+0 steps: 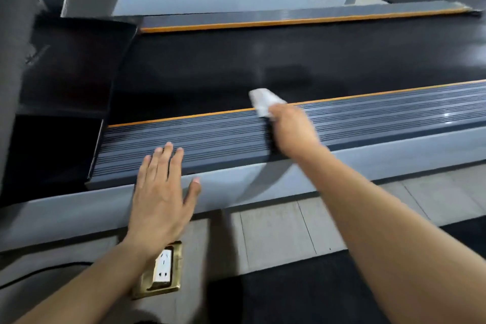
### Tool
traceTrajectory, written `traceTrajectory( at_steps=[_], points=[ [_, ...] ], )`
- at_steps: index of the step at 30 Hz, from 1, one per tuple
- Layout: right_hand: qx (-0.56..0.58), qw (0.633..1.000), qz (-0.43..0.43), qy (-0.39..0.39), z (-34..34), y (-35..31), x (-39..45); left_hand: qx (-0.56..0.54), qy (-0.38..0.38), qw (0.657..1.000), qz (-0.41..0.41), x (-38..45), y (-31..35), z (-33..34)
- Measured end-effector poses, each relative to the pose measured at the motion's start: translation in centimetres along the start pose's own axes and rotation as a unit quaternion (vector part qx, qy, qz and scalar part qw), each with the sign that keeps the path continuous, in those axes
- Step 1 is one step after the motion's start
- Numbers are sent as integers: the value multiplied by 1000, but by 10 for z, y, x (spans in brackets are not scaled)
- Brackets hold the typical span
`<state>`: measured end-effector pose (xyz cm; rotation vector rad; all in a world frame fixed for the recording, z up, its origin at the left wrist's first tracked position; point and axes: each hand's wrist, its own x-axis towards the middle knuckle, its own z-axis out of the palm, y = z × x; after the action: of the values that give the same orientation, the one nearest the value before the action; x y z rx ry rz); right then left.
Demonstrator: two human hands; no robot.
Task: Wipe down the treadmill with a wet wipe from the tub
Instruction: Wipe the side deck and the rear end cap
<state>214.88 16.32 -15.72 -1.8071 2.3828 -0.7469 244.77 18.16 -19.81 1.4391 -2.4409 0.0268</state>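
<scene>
On the treadmill's ribbed side rail (210, 139), the left hand (160, 192) rests flat, likely bracing, while the right hand (292, 126) grips the wet wipe (263, 101) for wiping.

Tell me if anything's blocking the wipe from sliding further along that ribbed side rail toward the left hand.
Nothing visible blocks it. The right hand holds the wet wipe at the ribbed side rail, and the rail is bare up to the left hand, whose straight fingers rest on the rail's near edge.
</scene>
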Motion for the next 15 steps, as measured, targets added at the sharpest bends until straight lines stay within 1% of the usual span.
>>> traceTrajectory(
  at_steps=[2,3,4,5,6,8,9,11,12,13,14,15],
  points=[
    [-34,992,113,40,-27,57,-2,3,-4,1000,-6,-1,4,1],
    [-37,987,149,54,-32,74,-1,6,-7,1000,-10,0,5,2],
    [-38,984,164,64,-32,80,1,10,-9,1000,-14,0,7,1],
    [-35,985,156,71,-28,73,2,13,-14,1000,-16,0,9,1],
    [-25,989,125,78,-20,55,4,14,-19,1000,-16,1,11,1],
    [9,998,14,58,2,9,7,10,-23,1000,-14,3,14,2],
    [21,998,-46,26,17,-18,8,11,-22,1000,-9,4,17,3],
    [36,988,-138,-66,40,-67,3,30,-10,999,8,6,21,7],
    [41,980,-170,-93,45,-84,-3,41,-5,999,12,7,22,9],
    [46,976,-186,-103,49,-89,-6,47,-5,999,14,8,22,11],
    [56,976,-190,-92,46,-85,-10,51,-7,999,16,9,22,13],
    [59,980,-173,-75,37,-70,-10,52,-9,998,18,9,20,14]
  ],
)
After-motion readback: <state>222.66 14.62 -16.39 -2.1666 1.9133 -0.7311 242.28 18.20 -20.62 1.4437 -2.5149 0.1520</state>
